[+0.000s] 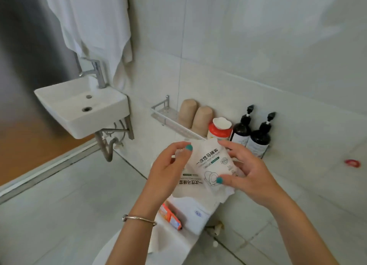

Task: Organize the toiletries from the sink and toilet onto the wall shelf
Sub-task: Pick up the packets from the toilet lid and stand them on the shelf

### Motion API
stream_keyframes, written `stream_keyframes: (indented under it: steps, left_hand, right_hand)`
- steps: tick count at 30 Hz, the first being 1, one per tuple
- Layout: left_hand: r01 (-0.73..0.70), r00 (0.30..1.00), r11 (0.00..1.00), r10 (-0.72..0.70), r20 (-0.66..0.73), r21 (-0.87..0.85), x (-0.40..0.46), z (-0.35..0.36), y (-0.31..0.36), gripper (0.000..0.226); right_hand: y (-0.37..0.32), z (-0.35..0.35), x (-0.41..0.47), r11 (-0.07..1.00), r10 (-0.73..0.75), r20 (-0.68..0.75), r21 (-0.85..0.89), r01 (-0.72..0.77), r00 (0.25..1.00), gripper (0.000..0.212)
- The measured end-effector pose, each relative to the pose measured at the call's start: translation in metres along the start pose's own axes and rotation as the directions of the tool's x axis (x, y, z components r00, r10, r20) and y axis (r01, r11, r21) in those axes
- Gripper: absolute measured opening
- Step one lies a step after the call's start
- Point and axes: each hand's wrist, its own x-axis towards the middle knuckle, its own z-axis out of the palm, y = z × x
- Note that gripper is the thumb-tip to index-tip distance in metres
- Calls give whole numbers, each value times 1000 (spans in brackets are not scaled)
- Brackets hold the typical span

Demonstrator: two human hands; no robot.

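Observation:
Both hands hold white toilet seat cover packets [213, 162] above the toilet tank [195, 218]. My left hand [168, 168] grips the left edge with its thumb on top. My right hand [244, 170] grips the right side, thumb on the front. A second packet [190, 182] with printed text lies under the first. The metal wall shelf [168, 118] behind carries two beige cups [195, 116], a red-and-white canister [219, 130] and two dark pump bottles [251, 134]. An orange tube [171, 218] rests on the tank. The white sink [79, 107] at the left holds nothing.
A chrome faucet [98, 73] stands at the sink's back. A white towel [93, 28] hangs on the wall above it. A red ring [352, 163] is fixed to the wall at the right. The tiled floor [65, 201] spreads below the sink.

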Motion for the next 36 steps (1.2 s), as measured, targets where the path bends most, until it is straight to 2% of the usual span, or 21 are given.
stream_keyframes:
  steps: [4, 7, 10, 14, 17, 20, 24, 28, 31, 36]
  left_hand:
    - [-24, 979, 995, 4, 203, 94, 40, 44, 16, 19]
    - [-79, 965, 986, 39, 260, 149, 67, 75, 13, 21]
    - [-133, 971, 973, 90, 221, 188, 87, 99, 6, 17]
    - [-100, 994, 976, 90, 60, 191, 105, 120, -6, 14]
    - [-125, 992, 960, 115, 55, 250, 122, 135, -5, 15]
    - [-167, 986, 931, 156, 60, 323, 142, 146, -1, 18]
    - [-183, 983, 881, 156, 97, 436, 154, 144, -10, 20]
    - [-183, 982, 852, 140, 124, 491, 157, 130, -15, 23]
    - [-144, 989, 869, 133, 56, 473, 167, 111, -13, 23]
    - [-155, 987, 891, 126, 95, 427, 172, 97, -22, 23]
  right_hand:
    - [4, -58, 15, 999, 39, 64, -21, -38, 997, 76]
    - [9, -92, 28, 997, 70, 70, -48, -67, 995, 78]
    - [20, -116, 40, 990, 79, 14, -116, -77, 997, 77]
    - [43, -135, 43, 992, 56, -233, -99, -81, 971, 59]
    - [56, -137, 47, 995, 31, -475, -72, -74, 879, 44]
    - [65, -136, 54, 994, 5, -588, -86, -69, 809, 44]
    - [75, -132, 55, 985, 36, -639, -108, -137, 768, 45]
    - [92, -126, 50, 966, 88, -640, -133, -223, 764, 43]
    - [110, -121, 48, 943, 117, -629, -173, -285, 768, 33]
    - [122, -114, 54, 874, 76, -647, -323, -363, 759, 32]
